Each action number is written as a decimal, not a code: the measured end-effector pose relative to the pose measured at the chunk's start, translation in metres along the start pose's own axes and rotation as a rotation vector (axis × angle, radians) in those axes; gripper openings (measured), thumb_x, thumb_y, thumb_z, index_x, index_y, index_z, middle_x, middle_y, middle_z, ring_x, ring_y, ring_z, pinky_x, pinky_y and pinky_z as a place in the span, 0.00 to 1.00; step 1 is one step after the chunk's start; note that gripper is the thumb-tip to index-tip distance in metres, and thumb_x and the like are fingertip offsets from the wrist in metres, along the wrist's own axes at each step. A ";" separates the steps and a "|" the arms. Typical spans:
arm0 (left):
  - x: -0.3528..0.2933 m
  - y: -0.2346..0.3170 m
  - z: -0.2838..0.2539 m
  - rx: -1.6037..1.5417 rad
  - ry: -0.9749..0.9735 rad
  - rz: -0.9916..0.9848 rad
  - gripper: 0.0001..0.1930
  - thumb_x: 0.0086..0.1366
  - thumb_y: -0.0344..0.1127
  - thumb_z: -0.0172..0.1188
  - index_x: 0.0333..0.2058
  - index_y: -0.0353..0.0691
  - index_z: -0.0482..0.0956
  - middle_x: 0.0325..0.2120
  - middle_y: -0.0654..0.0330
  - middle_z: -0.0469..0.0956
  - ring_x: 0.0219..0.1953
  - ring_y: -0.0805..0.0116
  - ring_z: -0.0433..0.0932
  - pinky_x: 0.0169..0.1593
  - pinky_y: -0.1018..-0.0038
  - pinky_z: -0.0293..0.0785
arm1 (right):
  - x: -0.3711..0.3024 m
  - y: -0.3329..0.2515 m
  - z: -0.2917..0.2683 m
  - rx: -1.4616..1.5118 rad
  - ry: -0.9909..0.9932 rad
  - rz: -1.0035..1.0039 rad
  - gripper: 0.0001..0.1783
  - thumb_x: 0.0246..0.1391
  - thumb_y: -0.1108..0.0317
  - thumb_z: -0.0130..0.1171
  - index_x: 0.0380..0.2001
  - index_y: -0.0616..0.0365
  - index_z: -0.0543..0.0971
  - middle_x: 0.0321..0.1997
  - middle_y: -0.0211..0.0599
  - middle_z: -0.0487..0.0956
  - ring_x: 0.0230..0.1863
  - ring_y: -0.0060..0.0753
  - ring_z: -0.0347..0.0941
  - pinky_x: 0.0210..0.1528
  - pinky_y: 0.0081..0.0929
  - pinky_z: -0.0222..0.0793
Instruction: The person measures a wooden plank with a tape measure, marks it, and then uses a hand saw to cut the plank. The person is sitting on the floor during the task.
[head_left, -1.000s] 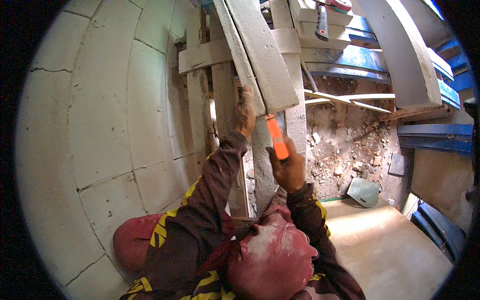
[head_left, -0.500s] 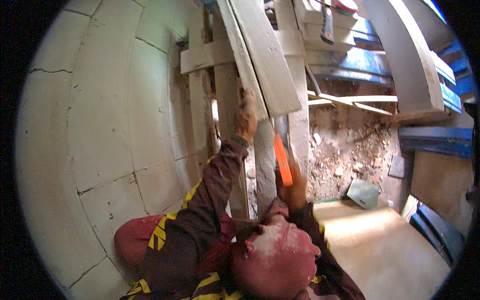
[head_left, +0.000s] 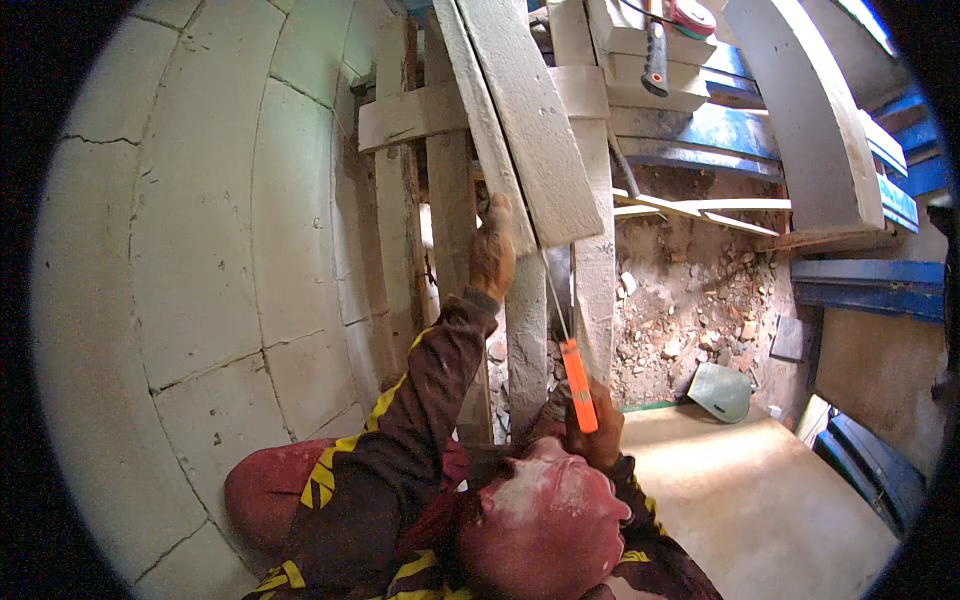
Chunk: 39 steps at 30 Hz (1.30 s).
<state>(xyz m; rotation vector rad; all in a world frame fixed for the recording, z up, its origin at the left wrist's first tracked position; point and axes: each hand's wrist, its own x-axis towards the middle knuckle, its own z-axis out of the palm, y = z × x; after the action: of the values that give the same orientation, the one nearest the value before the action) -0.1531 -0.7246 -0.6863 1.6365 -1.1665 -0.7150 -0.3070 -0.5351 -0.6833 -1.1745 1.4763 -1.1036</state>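
A long pale block (head_left: 545,150) lies lengthwise ahead of me on a makeshift bench, split by a narrow lengthwise cut. My left hand (head_left: 492,250) grips the near end of the strip left of that cut, with the thumb up along its side. Closed round the orange handle of a handsaw (head_left: 578,385) is my right hand (head_left: 602,435), low and nearer my body. The saw's thin blade runs from the handle up to the near end of the cut; the rest of it is hidden in the block.
Pale bench planks (head_left: 398,230) and a crosspiece support the block. A block wall (head_left: 210,230) rises at left. At right are a black-handled tool (head_left: 655,70), a red tape measure (head_left: 692,17), another long block (head_left: 805,110), rubble (head_left: 690,310), a grey-green plate (head_left: 720,390) and a light board (head_left: 740,480).
My right hand has drawn the saw back toward my body, so more blade shows outside the cut. The left hand keeps its hold on the block's end.
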 end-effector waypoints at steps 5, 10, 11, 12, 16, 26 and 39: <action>-0.011 0.009 0.003 0.123 -0.052 -0.086 0.21 0.72 0.47 0.49 0.48 0.32 0.75 0.48 0.51 0.77 0.52 0.56 0.74 0.57 0.62 0.67 | 0.032 -0.014 0.007 -0.108 -0.050 -0.004 0.18 0.57 0.70 0.59 0.51 0.57 0.72 0.37 0.48 0.80 0.35 0.56 0.79 0.33 0.38 0.74; -0.007 -0.015 -0.006 -0.060 -0.108 -0.140 0.24 0.73 0.47 0.46 0.57 0.32 0.72 0.57 0.47 0.72 0.61 0.57 0.68 0.66 0.65 0.59 | -0.008 -0.002 -0.004 -0.109 -0.026 -0.120 0.19 0.55 0.73 0.60 0.51 0.60 0.73 0.39 0.46 0.82 0.41 0.44 0.82 0.43 0.33 0.75; -0.008 -0.019 -0.004 -0.007 -0.167 -0.171 0.29 0.73 0.52 0.43 0.58 0.31 0.70 0.57 0.46 0.72 0.61 0.56 0.68 0.65 0.66 0.59 | -0.013 0.000 -0.007 -0.134 -0.033 -0.074 0.19 0.56 0.73 0.60 0.51 0.60 0.73 0.39 0.46 0.82 0.40 0.43 0.81 0.43 0.33 0.75; -0.005 -0.022 0.002 -0.030 -0.198 -0.153 0.34 0.73 0.57 0.39 0.59 0.30 0.69 0.57 0.44 0.72 0.61 0.55 0.68 0.65 0.67 0.60 | -0.015 0.003 -0.009 -0.154 -0.022 -0.064 0.19 0.56 0.72 0.60 0.52 0.60 0.73 0.38 0.46 0.81 0.40 0.42 0.81 0.42 0.34 0.75; -0.015 -0.017 0.008 -0.098 -0.190 -0.230 0.31 0.73 0.54 0.42 0.59 0.30 0.69 0.59 0.47 0.70 0.63 0.55 0.66 0.66 0.66 0.58 | 0.015 -0.004 0.001 -0.272 -0.022 -0.021 0.18 0.57 0.72 0.60 0.51 0.57 0.72 0.39 0.50 0.80 0.36 0.52 0.80 0.34 0.35 0.74; -0.015 -0.009 0.006 -0.023 -0.078 -0.172 0.29 0.72 0.54 0.47 0.56 0.32 0.71 0.55 0.49 0.73 0.59 0.56 0.69 0.63 0.65 0.62 | -0.011 0.019 -0.005 -0.021 -0.065 0.184 0.21 0.58 0.70 0.57 0.56 0.54 0.72 0.45 0.48 0.81 0.43 0.43 0.81 0.44 0.33 0.75; -0.018 -0.008 0.003 0.007 -0.184 -0.165 0.30 0.75 0.52 0.39 0.62 0.31 0.67 0.64 0.49 0.65 0.67 0.59 0.62 0.68 0.66 0.55 | 0.001 0.002 -0.008 -0.234 -0.048 0.060 0.29 0.53 0.75 0.57 0.60 0.51 0.70 0.37 0.47 0.82 0.32 0.36 0.80 0.34 0.36 0.74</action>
<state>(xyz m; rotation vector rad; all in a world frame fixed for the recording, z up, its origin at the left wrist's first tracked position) -0.1594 -0.7088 -0.6959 1.7150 -1.1722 -0.9852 -0.3156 -0.5350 -0.6842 -1.2977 1.6247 -0.8734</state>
